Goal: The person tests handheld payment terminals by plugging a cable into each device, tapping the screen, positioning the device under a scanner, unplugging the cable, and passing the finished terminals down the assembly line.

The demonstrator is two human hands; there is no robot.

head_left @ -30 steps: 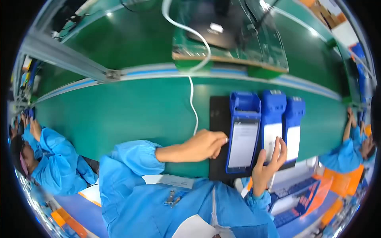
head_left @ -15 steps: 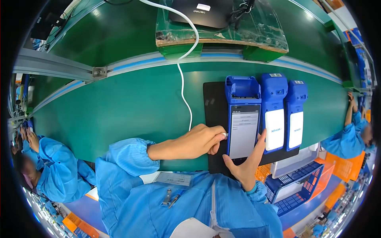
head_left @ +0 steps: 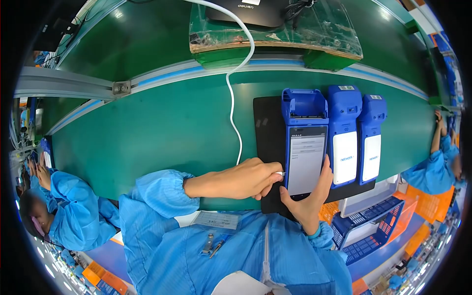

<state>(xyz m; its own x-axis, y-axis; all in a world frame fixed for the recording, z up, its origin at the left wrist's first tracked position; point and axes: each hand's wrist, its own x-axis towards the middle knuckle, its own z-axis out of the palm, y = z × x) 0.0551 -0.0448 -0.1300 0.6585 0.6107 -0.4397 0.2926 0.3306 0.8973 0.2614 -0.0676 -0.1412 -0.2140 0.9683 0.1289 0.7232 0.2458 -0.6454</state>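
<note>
My left hand (head_left: 255, 179) pinches the white plug (head_left: 279, 173) of a cable at the left side of a blue handheld payment terminal (head_left: 306, 160). Whether the plug's tip is inside the terminal I cannot tell. This terminal lies screen up, its lit screen showing a grey menu, with the printer bay at its top open. My right hand (head_left: 309, 206) braces its lower end, thumb at the bottom left and fingers along the right edge. Two more blue terminals, a nearer one (head_left: 345, 157) and a farther one (head_left: 371, 157), lie face down to the right, white backs up.
Beneath the terminals is a black mat (head_left: 268, 128) on the green bench (head_left: 157, 132). The white cable (head_left: 231, 103) runs up past a raised shelf (head_left: 216, 46) holding a black device (head_left: 248, 12). A blue basket (head_left: 361, 246) stands at lower right. Co-workers sit at both sides.
The plug in my left hand has shifted slightly down along the terminal's side. My right hand stays at the terminal's lower end. The whole view has moved a little.
</note>
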